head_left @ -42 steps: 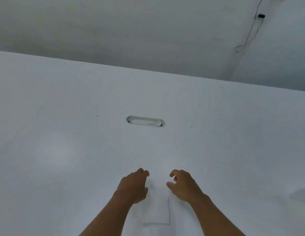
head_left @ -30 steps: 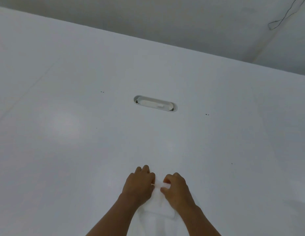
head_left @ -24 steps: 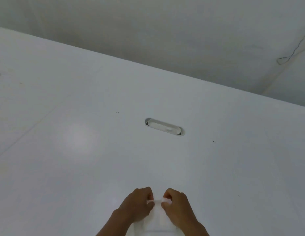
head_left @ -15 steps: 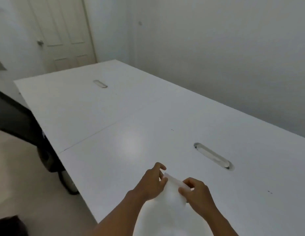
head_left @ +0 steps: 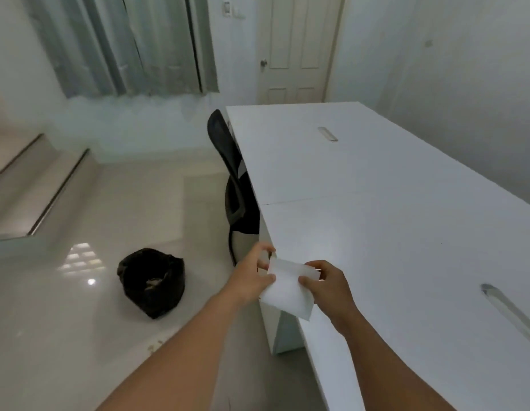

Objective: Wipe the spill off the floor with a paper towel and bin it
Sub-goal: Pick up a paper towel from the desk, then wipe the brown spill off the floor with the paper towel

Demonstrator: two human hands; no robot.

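A folded white paper towel (head_left: pixel 287 287) hangs in the air over the near edge of the white table (head_left: pixel 391 209). My left hand (head_left: pixel 252 277) pinches its left side and my right hand (head_left: pixel 326 284) pinches its right side. On the glossy floor to the left stands a bin lined with a black bag (head_left: pixel 152 280), open at the top, with some scraps inside. A few small crumbs or specks (head_left: pixel 152 347) lie on the floor near my left forearm. I cannot make out a clear spill.
A black office chair (head_left: pixel 235 185) is pushed against the table's left edge. Steps (head_left: pixel 41 185) rise at the far left. Curtains (head_left: pixel 124 43) and a closed door (head_left: pixel 296 48) line the back wall. Cable slots (head_left: pixel 327 134) are set in the tabletop.
Both hands picked the paper towel up off the table and hold it raised. My view swung left, bringing the floor, the bin and the chair into sight.
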